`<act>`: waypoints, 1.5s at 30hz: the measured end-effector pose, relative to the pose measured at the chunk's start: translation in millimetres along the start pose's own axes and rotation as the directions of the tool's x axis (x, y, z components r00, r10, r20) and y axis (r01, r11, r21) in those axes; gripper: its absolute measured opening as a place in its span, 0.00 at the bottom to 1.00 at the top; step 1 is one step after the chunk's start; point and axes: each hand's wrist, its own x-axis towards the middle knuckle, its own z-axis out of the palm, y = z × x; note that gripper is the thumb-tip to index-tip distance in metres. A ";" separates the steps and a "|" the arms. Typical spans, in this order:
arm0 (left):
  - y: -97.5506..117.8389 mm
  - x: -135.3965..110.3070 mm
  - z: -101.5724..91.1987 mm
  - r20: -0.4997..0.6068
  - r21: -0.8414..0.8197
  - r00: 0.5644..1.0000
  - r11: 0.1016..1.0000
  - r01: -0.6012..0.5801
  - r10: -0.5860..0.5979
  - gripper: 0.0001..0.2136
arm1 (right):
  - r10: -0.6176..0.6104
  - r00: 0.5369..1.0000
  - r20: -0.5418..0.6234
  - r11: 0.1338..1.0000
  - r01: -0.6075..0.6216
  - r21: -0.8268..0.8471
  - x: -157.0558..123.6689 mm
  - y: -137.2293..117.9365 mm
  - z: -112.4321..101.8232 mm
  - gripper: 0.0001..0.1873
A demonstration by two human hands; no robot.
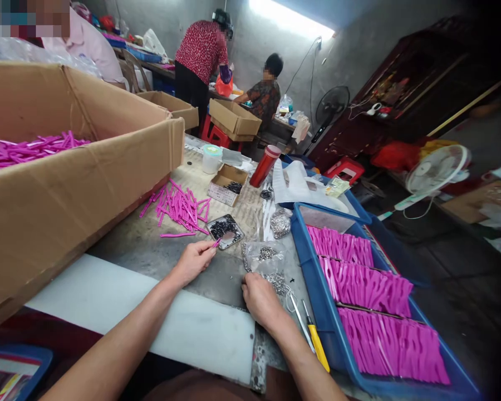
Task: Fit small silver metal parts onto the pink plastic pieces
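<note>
My left hand (195, 262) is closed in a pinch on a magenta plastic piece (216, 243), of which only the tip shows. That tip is at the near edge of a small tray of black parts (225, 229). Behind it lies a loose pile of magenta plastic sticks (179, 206). My right hand (259, 296) rests low on the table with its fingers curled, beside a heap of small silver metal parts (275, 282); whatever its fingertips hold is hidden. A clear bag of metal parts (267, 253) lies just beyond it.
A large cardboard box (108, 184) stands left; a blue crate (323, 312) with rows of magenta pieces, right. Between hand and crate lie a yellow-handled screwdriver (317, 345) and scissors (300, 320). Behind are a small carton (222, 193), a white tub (212, 160) and a red cylinder (265, 166).
</note>
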 end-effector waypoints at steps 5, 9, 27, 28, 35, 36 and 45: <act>3.2 -2.9 3.0 -0.017 0.075 1.000 0.997 -0.015 0.016 0.13 | 0.019 1.000 -0.025 1.000 -0.018 0.023 -0.5 -1.8 0.3 0.09; 4.1 -5.0 5.9 -0.028 0.126 1.000 0.992 -0.010 0.014 0.18 | 0.023 0.998 -0.063 0.997 -0.018 0.076 -1.8 -2.2 -0.5 0.09; 22.1 -23.7 29.6 -0.018 0.266 0.978 0.944 -0.196 0.208 0.14 | 0.286 0.913 -0.292 0.194 0.243 0.950 -2.1 -9.0 -1.8 0.08; 25.0 -25.5 30.7 -0.013 0.266 0.977 0.943 -0.201 0.212 0.14 | 0.300 0.912 -0.279 0.136 0.249 0.959 -1.2 -10.4 -1.1 0.08; 38.7 -40.3 42.2 0.003 0.209 0.972 0.951 -0.230 0.234 0.13 | 0.325 0.933 -0.155 -0.302 0.257 0.918 0.9 -24.2 -0.5 0.10; 39.0 -42.6 44.4 0.001 0.193 0.972 0.954 -0.229 0.234 0.13 | 0.322 0.936 -0.143 -0.341 0.255 0.905 0.3 -26.3 -1.5 0.10; 41.2 -56.1 56.8 -0.006 0.113 0.968 0.962 -0.250 0.252 0.12 | 0.263 0.954 -0.146 -0.526 0.269 0.807 -7.3 -32.0 -4.7 0.11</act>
